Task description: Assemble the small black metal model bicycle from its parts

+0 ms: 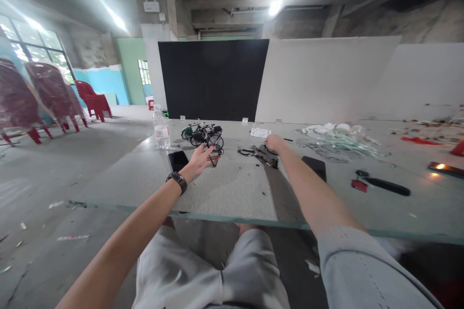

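My left hand (200, 158), with a black watch on the wrist, reaches forward over the grey table (224, 193); its fingers are stretched out and touch a black miniature bicycle (210, 139). A green miniature bicycle (191, 130) stands just behind it. My right hand (275, 143) lies farther out on the table with fingers curled down over small dark metal parts (258, 154); whether it grips one is hidden. A white card (260, 132) lies just left of that hand.
A water bottle (161, 128) and a black phone (178, 160) sit left of the bicycles. A dark flat block (314, 166), a black-handled tool (384, 185), clear plastic bags (337, 137) and a lit phone (445, 169) lie to the right. Red chairs (54, 91) stand far left.
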Available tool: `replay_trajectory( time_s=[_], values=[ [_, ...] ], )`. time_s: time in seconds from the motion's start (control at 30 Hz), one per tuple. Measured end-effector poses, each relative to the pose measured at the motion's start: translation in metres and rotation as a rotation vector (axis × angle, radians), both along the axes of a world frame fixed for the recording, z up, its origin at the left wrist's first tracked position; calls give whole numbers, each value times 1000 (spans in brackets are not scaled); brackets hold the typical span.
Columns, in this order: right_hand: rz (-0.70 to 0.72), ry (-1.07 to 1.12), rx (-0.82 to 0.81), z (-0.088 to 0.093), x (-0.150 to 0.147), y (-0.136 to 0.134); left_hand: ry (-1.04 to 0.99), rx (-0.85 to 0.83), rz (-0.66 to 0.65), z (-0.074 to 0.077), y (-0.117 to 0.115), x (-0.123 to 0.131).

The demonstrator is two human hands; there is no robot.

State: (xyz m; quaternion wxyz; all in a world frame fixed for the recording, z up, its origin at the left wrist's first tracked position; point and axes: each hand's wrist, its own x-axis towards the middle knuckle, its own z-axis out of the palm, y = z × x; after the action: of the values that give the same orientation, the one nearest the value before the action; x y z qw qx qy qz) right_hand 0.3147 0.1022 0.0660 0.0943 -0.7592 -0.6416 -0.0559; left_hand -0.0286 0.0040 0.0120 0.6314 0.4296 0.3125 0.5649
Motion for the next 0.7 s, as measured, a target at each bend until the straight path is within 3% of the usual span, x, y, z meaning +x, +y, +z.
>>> replay_trajectory(
  time_s=[0.17, 0.47, 0.7],
  values=[
    [-30, -22, -54, -11, -1, 10, -7, 3, 52, 4, -1, 1],
    [22, -17, -52, -14, -10, 2, -28, 6, 48, 8, -3, 2],
    [179, 75, 76, -1, -21, -7, -69, -50, 81, 11, -6, 3]
  ],
)
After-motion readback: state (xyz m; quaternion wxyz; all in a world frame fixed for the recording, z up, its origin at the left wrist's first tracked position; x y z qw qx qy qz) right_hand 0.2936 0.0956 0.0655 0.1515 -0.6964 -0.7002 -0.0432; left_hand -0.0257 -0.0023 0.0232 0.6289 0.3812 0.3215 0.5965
